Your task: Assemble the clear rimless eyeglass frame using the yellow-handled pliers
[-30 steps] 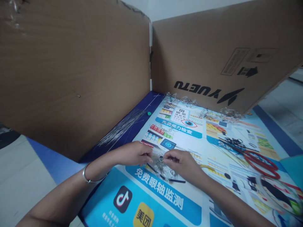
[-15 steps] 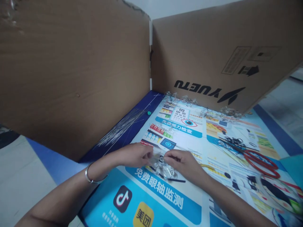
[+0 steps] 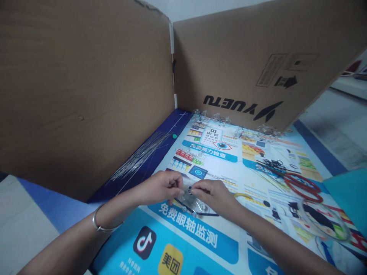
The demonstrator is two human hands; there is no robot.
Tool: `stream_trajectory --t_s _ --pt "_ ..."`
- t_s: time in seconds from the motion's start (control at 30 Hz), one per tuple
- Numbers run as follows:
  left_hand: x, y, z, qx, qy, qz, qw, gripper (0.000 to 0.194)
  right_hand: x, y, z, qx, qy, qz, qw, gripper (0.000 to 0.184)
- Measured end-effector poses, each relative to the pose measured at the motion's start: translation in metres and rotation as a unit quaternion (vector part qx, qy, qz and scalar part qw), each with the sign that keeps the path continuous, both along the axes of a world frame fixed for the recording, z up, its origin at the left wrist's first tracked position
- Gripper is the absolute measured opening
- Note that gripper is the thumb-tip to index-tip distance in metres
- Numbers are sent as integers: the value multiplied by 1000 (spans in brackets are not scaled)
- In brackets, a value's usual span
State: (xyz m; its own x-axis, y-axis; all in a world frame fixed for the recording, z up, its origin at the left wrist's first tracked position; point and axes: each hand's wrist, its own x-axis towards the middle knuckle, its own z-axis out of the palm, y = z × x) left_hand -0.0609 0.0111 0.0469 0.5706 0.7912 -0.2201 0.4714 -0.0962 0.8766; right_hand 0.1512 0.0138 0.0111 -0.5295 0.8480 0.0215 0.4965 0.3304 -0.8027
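Note:
My left hand (image 3: pixel 164 187) is closed in a pinch, its fingertips turned toward my right hand; whatever they hold is too small or hidden to name. My right hand (image 3: pixel 212 193) pinches the edge of a small clear plastic piece (image 3: pixel 189 195) that has a dark ring on it. Several more clear, shiny pieces (image 3: pixel 202 208) lie just under the hands on the printed sheet (image 3: pixel 226 225). Their exact kind is too blurred to tell. A silver bangle (image 3: pixel 100 225) circles my left wrist.
Cardboard panels (image 3: pixel 86 68) stand at the left and back. Thin wires (image 3: pixel 140 154) lie at left, clear pieces (image 3: pixel 218 117) along the back. At right are red-handled scissors (image 3: pixel 304 186), black rings (image 3: pixel 276 164) and a round clear container (image 3: pixel 341 225). A green bit (image 3: pixel 174 136) lies near the corner.
The view has turned slightly to the right, so everything appears shifted left. My hands stay close together over the clear pieces, with only small finger movements.

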Motion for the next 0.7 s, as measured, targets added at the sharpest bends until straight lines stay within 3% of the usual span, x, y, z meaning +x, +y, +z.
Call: stream_trajectory --t_s 0.3,0.43,0.7 --pt "13 -2 -14 -25 -101 -13 994 6 0 -4 9 -29 4 16 999 14" --pt "17 -3 -22 -42 -134 17 990 8 0 -5 9 -43 10 19 999 13" --pt "18 -5 -21 -3 -107 26 994 6 1 -7 12 -77 16 20 997 8"
